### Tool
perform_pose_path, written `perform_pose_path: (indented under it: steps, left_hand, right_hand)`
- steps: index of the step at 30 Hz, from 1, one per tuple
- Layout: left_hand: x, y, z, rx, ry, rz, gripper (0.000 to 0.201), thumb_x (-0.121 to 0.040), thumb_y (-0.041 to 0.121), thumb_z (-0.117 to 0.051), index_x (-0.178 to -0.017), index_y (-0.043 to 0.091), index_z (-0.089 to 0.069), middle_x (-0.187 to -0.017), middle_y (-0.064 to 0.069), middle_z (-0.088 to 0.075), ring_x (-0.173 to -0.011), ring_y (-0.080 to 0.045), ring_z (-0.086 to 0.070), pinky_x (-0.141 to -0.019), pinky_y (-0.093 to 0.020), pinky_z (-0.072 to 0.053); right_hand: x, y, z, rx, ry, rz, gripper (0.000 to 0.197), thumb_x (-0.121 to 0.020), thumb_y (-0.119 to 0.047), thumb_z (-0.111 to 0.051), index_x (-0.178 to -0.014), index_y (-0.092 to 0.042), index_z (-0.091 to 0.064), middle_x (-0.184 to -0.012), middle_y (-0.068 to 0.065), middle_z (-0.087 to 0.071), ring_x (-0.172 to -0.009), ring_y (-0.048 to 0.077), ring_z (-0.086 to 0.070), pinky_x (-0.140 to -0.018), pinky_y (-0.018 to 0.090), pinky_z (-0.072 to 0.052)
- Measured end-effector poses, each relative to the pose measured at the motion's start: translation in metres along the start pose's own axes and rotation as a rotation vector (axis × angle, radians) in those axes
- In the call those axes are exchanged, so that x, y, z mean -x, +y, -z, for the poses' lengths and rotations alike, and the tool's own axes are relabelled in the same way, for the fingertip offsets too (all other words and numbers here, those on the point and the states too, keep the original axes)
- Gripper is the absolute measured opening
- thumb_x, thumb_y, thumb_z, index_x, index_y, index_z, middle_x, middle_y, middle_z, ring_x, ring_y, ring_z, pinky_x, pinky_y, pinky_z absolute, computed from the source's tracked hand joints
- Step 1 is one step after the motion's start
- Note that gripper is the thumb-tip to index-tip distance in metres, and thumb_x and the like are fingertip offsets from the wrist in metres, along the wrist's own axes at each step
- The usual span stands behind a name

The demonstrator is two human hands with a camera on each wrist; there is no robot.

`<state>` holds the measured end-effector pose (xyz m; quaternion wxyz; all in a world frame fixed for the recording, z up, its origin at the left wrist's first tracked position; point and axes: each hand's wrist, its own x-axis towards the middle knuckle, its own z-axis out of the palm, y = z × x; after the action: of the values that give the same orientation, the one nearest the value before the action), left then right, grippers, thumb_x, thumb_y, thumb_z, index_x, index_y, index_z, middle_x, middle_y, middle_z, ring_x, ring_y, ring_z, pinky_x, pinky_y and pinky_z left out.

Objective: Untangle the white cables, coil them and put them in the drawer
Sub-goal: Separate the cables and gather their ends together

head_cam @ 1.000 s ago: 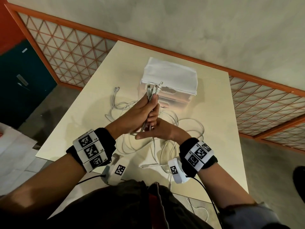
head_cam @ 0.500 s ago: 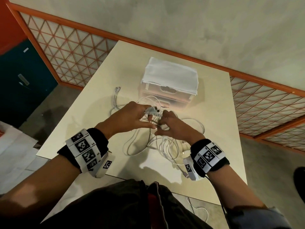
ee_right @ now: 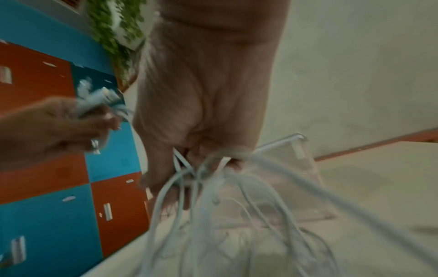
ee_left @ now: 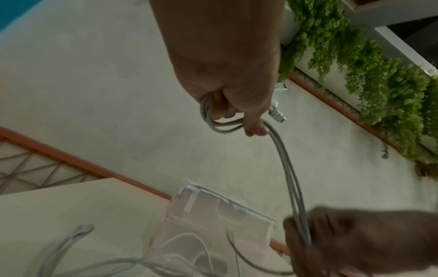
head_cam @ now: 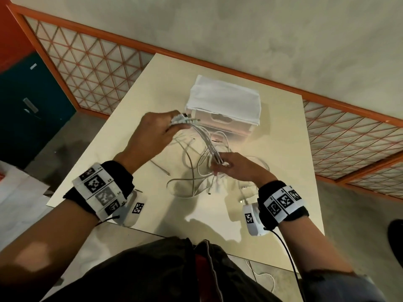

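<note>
Several white cables (head_cam: 205, 140) run in a bundle between my two hands above the cream table (head_cam: 139, 101). My left hand (head_cam: 157, 131) grips their plug ends (ee_left: 276, 112), raised near the front of the clear plastic drawer unit (head_cam: 222, 120). Lower and to the right, my right hand (head_cam: 231, 166) holds the same strands (ee_right: 187, 168) in curled fingers. Loose loops (head_cam: 187, 184) hang and lie tangled on the table beneath both hands. A folded white cloth (head_cam: 224, 97) covers the drawer unit's top. The drawer (ee_left: 220, 219) looks closed.
A table edge (head_cam: 152, 229) runs close to my body, with another white cable (head_cam: 261, 275) on the floor below it. An orange lattice railing (head_cam: 96, 62) and a grey wall stand behind the table. Coloured lockers (ee_right: 59, 168) are off to the left.
My hands have drawn apart: the left moved up and left with the plug ends, the right slid down the strands, stretching the bundle between them.
</note>
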<state>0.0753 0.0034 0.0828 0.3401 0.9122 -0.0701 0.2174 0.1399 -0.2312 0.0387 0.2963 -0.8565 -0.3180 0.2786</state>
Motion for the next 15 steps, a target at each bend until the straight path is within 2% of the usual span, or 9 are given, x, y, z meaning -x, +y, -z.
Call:
perform_pose_path:
  steps: [1, 2, 4, 6, 10, 13, 15]
  left_hand:
    - [-0.001, -0.001, 0.003, -0.025, 0.025, -0.006, 0.030, -0.087, 0.038, -0.059, -0.080, 0.009, -0.062, -0.061, -0.009, -0.063, -0.050, -0.017, -0.048, -0.053, -0.027, -0.036]
    - [-0.001, -0.003, 0.004, -0.051, 0.036, -0.013, 0.033, -0.088, 0.040, -0.057, -0.082, 0.008, -0.064, -0.061, -0.009, -0.063, -0.051, -0.022, -0.051, -0.053, -0.028, -0.037]
    - [0.000, -0.005, 0.002, -0.086, 0.051, -0.022, 0.034, -0.088, 0.042, -0.056, -0.085, 0.009, -0.065, -0.061, -0.009, -0.064, -0.050, -0.025, -0.052, -0.053, -0.028, -0.036]
    - [0.000, -0.007, 0.000, -0.105, 0.064, -0.008, 0.033, -0.088, 0.042, -0.056, -0.086, 0.011, -0.065, -0.061, -0.009, -0.064, -0.049, -0.023, -0.047, -0.052, -0.028, -0.033]
    - [0.002, -0.012, -0.003, -0.142, 0.072, 0.032, 0.033, -0.088, 0.044, -0.055, -0.084, 0.012, -0.064, -0.059, -0.011, -0.062, -0.048, -0.022, -0.041, -0.053, -0.025, -0.030]
    - [0.000, -0.013, -0.003, -0.171, 0.076, 0.034, 0.031, -0.088, 0.042, -0.056, -0.085, 0.012, -0.064, -0.058, -0.012, -0.062, -0.048, -0.027, -0.046, -0.054, -0.025, -0.030]
    - [0.001, -0.015, -0.004, -0.191, 0.067, 0.042, 0.031, -0.087, 0.043, -0.057, -0.086, 0.013, -0.065, -0.059, -0.013, -0.064, -0.051, -0.031, -0.053, -0.053, -0.026, -0.032]
  right_hand:
    - [0.001, 0.005, -0.001, 0.003, -0.006, -0.016, 0.021, -0.093, -0.027, -0.058, -0.090, -0.005, -0.058, -0.083, 0.003, -0.067, -0.086, 0.021, -0.064, -0.085, 0.037, -0.049]
    - [0.002, 0.008, -0.002, 0.005, -0.003, -0.019, 0.020, -0.093, -0.026, -0.057, -0.089, -0.007, -0.057, -0.083, 0.004, -0.066, -0.086, 0.023, -0.063, -0.085, 0.039, -0.048]
    - [0.003, 0.013, -0.002, 0.043, 0.020, -0.002, 0.014, -0.092, -0.027, -0.058, -0.081, -0.018, -0.056, -0.081, -0.004, -0.064, -0.084, 0.021, -0.062, -0.085, 0.039, -0.047]
    - [0.002, 0.015, 0.001, 0.098, 0.039, 0.009, 0.016, -0.090, -0.022, -0.061, -0.077, -0.028, -0.054, -0.079, -0.013, -0.062, -0.085, 0.019, -0.062, -0.088, 0.042, -0.046]
    - [0.002, 0.020, 0.005, 0.176, 0.050, -0.003, 0.019, -0.079, -0.003, -0.065, -0.087, -0.019, -0.060, -0.081, -0.017, -0.056, -0.084, 0.013, -0.054, -0.091, 0.043, -0.040]
    - [0.006, 0.025, 0.007, 0.136, 0.094, 0.027, 0.016, -0.079, -0.006, -0.070, -0.093, -0.011, -0.064, -0.087, -0.009, -0.061, -0.087, 0.014, -0.056, -0.089, 0.038, -0.041]
    - [0.008, 0.030, 0.007, 0.109, 0.123, 0.009, 0.009, -0.086, -0.014, -0.066, -0.095, -0.011, -0.065, -0.090, -0.005, -0.065, -0.090, 0.018, -0.060, -0.089, 0.038, -0.043]
